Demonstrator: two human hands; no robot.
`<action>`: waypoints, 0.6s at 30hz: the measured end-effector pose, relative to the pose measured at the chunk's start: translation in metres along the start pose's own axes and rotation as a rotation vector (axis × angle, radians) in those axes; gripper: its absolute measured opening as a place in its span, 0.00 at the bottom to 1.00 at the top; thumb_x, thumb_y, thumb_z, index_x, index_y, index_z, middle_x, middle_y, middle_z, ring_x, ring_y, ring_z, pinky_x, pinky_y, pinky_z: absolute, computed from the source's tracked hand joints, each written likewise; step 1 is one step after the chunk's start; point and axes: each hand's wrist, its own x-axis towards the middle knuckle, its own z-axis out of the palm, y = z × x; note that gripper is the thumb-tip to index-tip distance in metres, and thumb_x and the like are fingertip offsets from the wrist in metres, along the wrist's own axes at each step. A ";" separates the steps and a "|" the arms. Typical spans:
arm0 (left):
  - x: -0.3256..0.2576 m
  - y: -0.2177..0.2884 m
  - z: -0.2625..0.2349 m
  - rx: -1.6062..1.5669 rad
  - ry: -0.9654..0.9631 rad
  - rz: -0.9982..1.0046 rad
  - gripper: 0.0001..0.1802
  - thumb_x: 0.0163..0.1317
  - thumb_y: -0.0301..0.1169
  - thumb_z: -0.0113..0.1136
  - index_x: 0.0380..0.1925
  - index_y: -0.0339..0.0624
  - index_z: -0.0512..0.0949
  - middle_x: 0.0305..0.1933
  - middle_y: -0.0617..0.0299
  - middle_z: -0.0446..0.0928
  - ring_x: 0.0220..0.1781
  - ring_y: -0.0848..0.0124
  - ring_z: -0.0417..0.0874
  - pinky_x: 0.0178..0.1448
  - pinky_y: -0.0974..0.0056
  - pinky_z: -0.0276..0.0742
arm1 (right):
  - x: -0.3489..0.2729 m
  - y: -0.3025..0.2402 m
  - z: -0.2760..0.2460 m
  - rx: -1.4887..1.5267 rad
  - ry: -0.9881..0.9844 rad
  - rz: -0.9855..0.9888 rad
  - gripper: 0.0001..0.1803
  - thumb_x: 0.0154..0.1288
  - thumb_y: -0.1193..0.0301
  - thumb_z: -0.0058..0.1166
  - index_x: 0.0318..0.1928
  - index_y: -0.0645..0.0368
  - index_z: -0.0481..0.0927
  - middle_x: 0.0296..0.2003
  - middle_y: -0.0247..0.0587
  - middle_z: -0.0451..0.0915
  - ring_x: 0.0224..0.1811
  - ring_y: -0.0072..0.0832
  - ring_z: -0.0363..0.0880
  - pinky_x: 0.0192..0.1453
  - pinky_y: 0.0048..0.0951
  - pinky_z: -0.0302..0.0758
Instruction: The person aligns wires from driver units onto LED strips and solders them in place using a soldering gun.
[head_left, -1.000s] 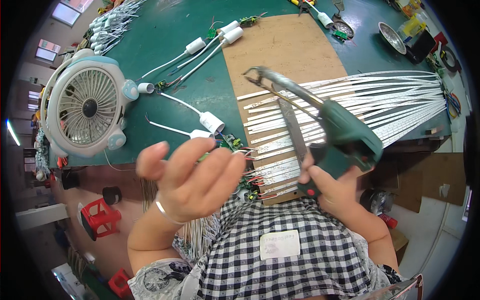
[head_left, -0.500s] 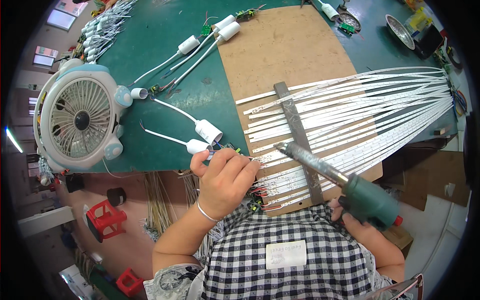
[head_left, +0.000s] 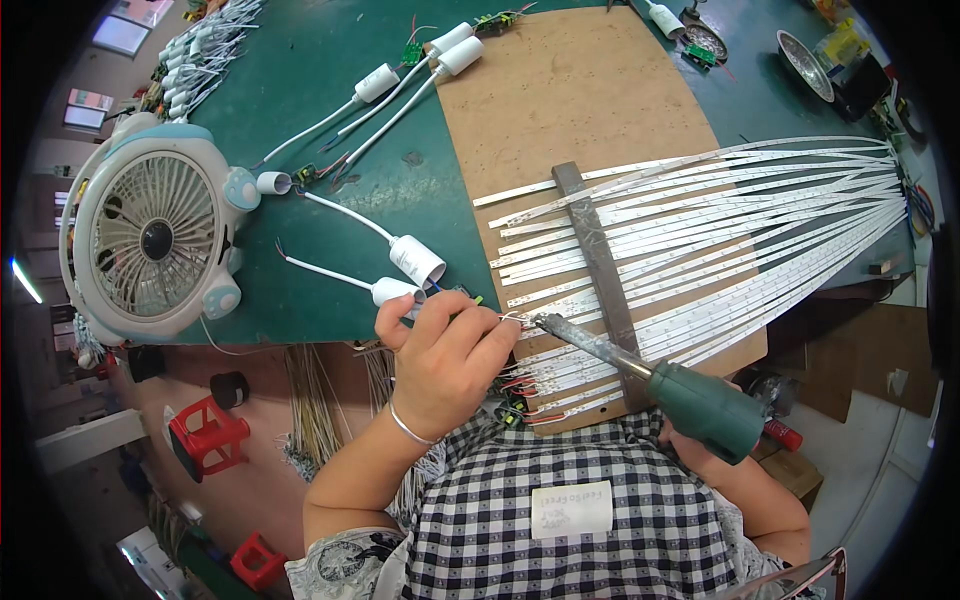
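My left hand (head_left: 440, 355) is closed in a pinch on thin wires (head_left: 512, 318) at the near ends of white LED strips (head_left: 690, 310). Under and behind its fingers are a white cylindrical cap (head_left: 393, 291) and part of a circuit board. My right hand (head_left: 692, 440), mostly hidden by the tool, grips a soldering iron (head_left: 705, 410) with a thick green handle. Its dark tip meets the strip ends right beside my left fingertips. Across the strips lies a grey metal bar (head_left: 595, 270), on a brown board (head_left: 570, 90). Several red wires join the nearest strips.
A white and blue fan (head_left: 155, 235) stands at the left of the green table (head_left: 330, 230). Several white caps with cables (head_left: 417, 260) lie between fan and board. Round metal dishes (head_left: 805, 66) sit far right. A red stool (head_left: 210, 438) is on the floor at left.
The soldering iron has moved left and down, so its tip has come from above the strips to the wires at my left fingertips. My left hand has barely shifted.
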 end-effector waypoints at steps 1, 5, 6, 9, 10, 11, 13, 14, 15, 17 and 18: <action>0.001 0.000 0.000 -0.002 0.000 0.001 0.09 0.45 0.29 0.65 0.29 0.55 0.81 0.28 0.76 0.74 0.40 0.73 0.75 0.57 0.52 0.50 | -0.001 0.000 0.000 0.029 -0.006 0.053 0.12 0.57 0.76 0.53 0.44 0.60 0.80 0.41 0.45 0.82 0.43 0.41 0.82 0.46 0.35 0.77; 0.001 0.000 -0.001 -0.003 -0.005 -0.004 0.09 0.45 0.29 0.64 0.29 0.55 0.81 0.28 0.76 0.74 0.40 0.73 0.75 0.57 0.52 0.51 | 0.005 -0.001 0.000 -0.235 -0.042 -0.124 0.13 0.57 0.76 0.52 0.44 0.60 0.81 0.44 0.45 0.82 0.45 0.41 0.82 0.48 0.35 0.77; 0.001 0.000 0.000 -0.005 -0.004 -0.003 0.09 0.45 0.29 0.64 0.29 0.55 0.81 0.28 0.76 0.74 0.40 0.73 0.75 0.57 0.52 0.51 | 0.006 -0.003 -0.001 -0.233 -0.068 -0.106 0.14 0.57 0.76 0.52 0.44 0.59 0.81 0.44 0.44 0.82 0.46 0.41 0.81 0.49 0.35 0.77; -0.001 -0.001 0.000 0.008 -0.028 -0.007 0.06 0.50 0.31 0.59 0.29 0.55 0.80 0.31 0.77 0.76 0.43 0.74 0.76 0.60 0.52 0.48 | 0.007 -0.006 -0.003 -0.226 -0.093 -0.076 0.14 0.57 0.76 0.52 0.45 0.59 0.81 0.45 0.44 0.82 0.47 0.41 0.81 0.51 0.35 0.76; -0.002 -0.001 0.001 0.008 -0.028 -0.008 0.06 0.50 0.31 0.59 0.29 0.55 0.80 0.31 0.77 0.76 0.43 0.74 0.76 0.60 0.52 0.48 | 0.007 -0.007 -0.003 -0.221 -0.091 -0.064 0.14 0.57 0.76 0.52 0.45 0.59 0.81 0.45 0.43 0.82 0.47 0.41 0.81 0.52 0.35 0.76; -0.002 -0.001 0.001 0.007 -0.026 -0.008 0.06 0.50 0.31 0.59 0.29 0.55 0.80 0.31 0.77 0.76 0.43 0.74 0.76 0.60 0.52 0.48 | 0.007 -0.008 -0.003 -0.220 -0.091 -0.064 0.14 0.57 0.76 0.52 0.45 0.59 0.81 0.45 0.43 0.82 0.47 0.41 0.81 0.52 0.35 0.76; -0.001 -0.001 0.001 0.006 -0.025 -0.009 0.06 0.50 0.31 0.59 0.28 0.55 0.80 0.31 0.77 0.75 0.43 0.74 0.76 0.60 0.52 0.48 | 0.007 -0.009 -0.002 -0.397 -0.086 -0.125 0.15 0.56 0.76 0.53 0.45 0.59 0.81 0.44 0.44 0.82 0.47 0.41 0.81 0.52 0.35 0.76; -0.001 -0.001 0.001 0.007 -0.023 -0.006 0.06 0.50 0.31 0.59 0.28 0.55 0.80 0.31 0.77 0.75 0.43 0.74 0.76 0.60 0.52 0.48 | 0.007 -0.009 -0.002 -0.397 -0.086 -0.124 0.15 0.56 0.76 0.53 0.45 0.59 0.81 0.44 0.44 0.82 0.47 0.41 0.81 0.52 0.35 0.76; 0.000 -0.001 0.001 0.009 -0.021 -0.003 0.06 0.50 0.30 0.59 0.28 0.55 0.80 0.31 0.76 0.75 0.43 0.74 0.76 0.60 0.52 0.49 | 0.006 -0.007 -0.002 -0.393 -0.069 -0.148 0.14 0.56 0.76 0.53 0.45 0.60 0.81 0.44 0.44 0.82 0.46 0.41 0.81 0.51 0.34 0.76; 0.000 -0.001 0.000 0.012 -0.023 -0.002 0.06 0.50 0.30 0.59 0.28 0.55 0.80 0.31 0.76 0.75 0.43 0.74 0.76 0.59 0.52 0.49 | 0.003 -0.004 -0.002 -0.387 -0.053 -0.172 0.14 0.56 0.76 0.54 0.44 0.60 0.81 0.43 0.44 0.82 0.45 0.40 0.81 0.50 0.34 0.77; 0.000 -0.001 0.000 0.016 -0.026 -0.002 0.05 0.50 0.30 0.59 0.28 0.55 0.80 0.31 0.76 0.75 0.43 0.74 0.76 0.59 0.52 0.49 | 0.001 -0.003 -0.003 -0.221 -0.037 -0.066 0.13 0.57 0.76 0.54 0.44 0.60 0.81 0.43 0.44 0.82 0.44 0.40 0.82 0.49 0.33 0.77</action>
